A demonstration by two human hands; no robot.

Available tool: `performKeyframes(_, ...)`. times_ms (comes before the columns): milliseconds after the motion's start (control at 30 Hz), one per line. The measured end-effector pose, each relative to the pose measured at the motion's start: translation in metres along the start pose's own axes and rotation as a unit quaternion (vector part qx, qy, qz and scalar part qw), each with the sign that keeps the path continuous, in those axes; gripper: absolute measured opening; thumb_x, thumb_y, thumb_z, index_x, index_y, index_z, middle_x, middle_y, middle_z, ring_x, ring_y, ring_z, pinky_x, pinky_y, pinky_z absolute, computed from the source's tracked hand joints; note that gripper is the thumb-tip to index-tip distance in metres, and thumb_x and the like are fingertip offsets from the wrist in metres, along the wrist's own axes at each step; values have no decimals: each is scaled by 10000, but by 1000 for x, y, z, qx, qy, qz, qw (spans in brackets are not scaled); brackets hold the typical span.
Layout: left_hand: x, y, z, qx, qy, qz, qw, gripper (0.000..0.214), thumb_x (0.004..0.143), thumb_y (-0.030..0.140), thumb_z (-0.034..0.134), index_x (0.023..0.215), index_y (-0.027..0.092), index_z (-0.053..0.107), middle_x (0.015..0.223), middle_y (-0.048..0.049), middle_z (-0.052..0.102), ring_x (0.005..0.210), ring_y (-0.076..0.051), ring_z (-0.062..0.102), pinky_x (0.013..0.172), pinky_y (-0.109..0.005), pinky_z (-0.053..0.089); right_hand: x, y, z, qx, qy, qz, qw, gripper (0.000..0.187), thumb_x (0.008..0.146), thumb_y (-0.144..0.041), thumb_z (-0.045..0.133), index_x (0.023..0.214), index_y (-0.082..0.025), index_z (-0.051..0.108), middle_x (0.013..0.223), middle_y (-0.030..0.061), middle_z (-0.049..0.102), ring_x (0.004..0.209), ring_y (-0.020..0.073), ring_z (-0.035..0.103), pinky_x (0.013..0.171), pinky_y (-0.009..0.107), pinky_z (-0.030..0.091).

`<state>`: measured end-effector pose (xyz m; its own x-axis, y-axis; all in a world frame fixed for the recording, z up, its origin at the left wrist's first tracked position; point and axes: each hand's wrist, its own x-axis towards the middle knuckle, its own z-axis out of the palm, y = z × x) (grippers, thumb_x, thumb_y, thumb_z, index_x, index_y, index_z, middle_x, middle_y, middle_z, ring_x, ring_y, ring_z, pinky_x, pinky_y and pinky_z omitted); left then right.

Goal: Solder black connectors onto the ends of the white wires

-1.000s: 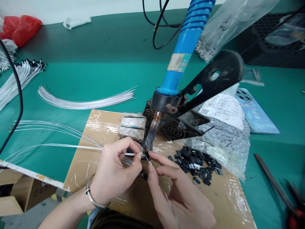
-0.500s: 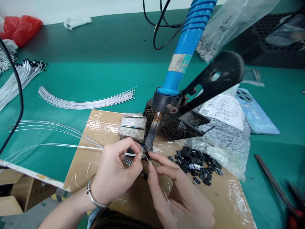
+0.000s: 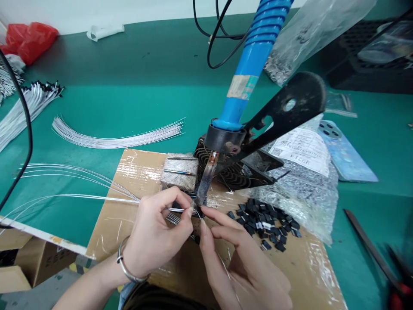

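Clock positions are taken from the fingertips, with twelve at the far edge. Several white wires (image 3: 176, 209) are pinched between the thumb and forefinger of the left hand (image 3: 164, 232), and their long ends are trailed toward nine o'clock. A thin solder wire (image 3: 226, 271) is gripped between the closed thumb and forefinger of the right hand (image 3: 245, 262), its length passed down across the palm toward five o'clock. The two sets of fingertips are brought close together beside the dark tip of a blue soldering iron (image 3: 240, 99), which is held tilted, handle toward one o'clock, in a black bracket (image 3: 287, 103). Whether the tip is touched by either wire cannot be told.

A fibrous pad (image 3: 179, 180), on which two metal rods are laid, is seen at eleven o'clock, and a black fan (image 3: 237, 176) at two. Small black plastic pieces (image 3: 267, 221) are heaped at three o'clock on a taped cardboard sheet (image 3: 112, 224), and beyond them a bubble-wrap bag (image 3: 309, 189) is placed. At ten o'clock, a curved bundle of white wires (image 3: 119, 142) is laid on the green surface (image 3: 112, 99).
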<state>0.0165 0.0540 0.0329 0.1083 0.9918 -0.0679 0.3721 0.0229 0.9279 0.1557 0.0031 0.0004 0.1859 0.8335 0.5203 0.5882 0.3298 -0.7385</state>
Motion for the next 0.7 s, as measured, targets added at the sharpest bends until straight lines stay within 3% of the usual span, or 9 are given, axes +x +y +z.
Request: performKeyframes(700,-1,-1,1,0,-4,-2,1000,120,843,138,614,738,191,640,747,-23,735,664,-150,632,576,-241,464,5,-1,-2,-4,-2,-13,1000,209,916,-7,739,932,-205,673,865,64,859,810,217,866,736,222,704)
